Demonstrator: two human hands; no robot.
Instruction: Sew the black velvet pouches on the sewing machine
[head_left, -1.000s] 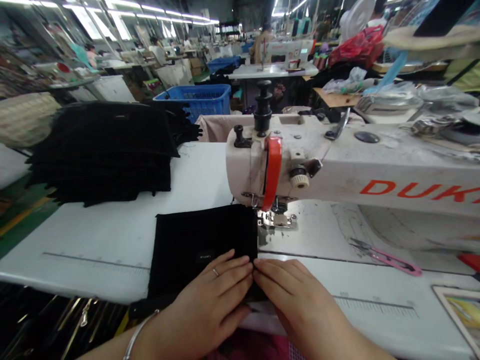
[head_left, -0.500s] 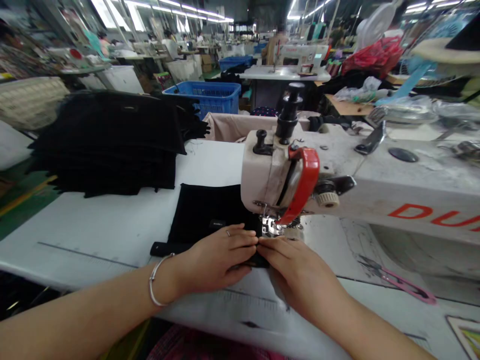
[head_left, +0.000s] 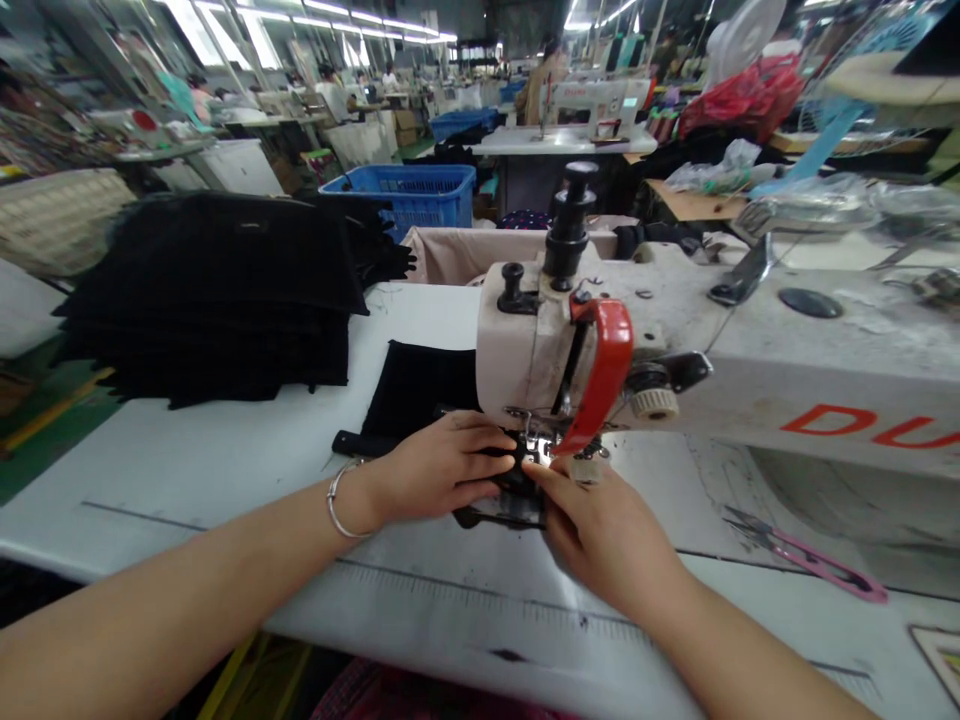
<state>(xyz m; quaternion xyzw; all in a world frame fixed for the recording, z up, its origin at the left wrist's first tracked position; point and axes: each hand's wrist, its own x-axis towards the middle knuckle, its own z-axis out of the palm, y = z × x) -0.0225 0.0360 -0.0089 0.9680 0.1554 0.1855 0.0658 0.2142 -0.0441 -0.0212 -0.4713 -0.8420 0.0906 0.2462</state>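
A black fabric piece [head_left: 420, 385] lies flat on the white sewing table [head_left: 225, 460], its near edge tucked under the presser foot [head_left: 541, 445] of a cream sewing machine [head_left: 675, 340] with a red guard. My left hand [head_left: 439, 468], with a ring and a bracelet, presses down on the fabric's near edge with fingers together. My right hand [head_left: 600, 530] pinches the same edge just in front of the needle. Their fingertips almost meet there.
A tall stack of black fabric pieces [head_left: 217, 290] sits at the back left of the table. Pink thread snips [head_left: 814, 565] lie to the right. A blue basket [head_left: 409, 195] and other sewing stations with people stand behind.
Both hands slid the black fabric away from me and up under the presser foot. More of the piece now lies behind the machine head.
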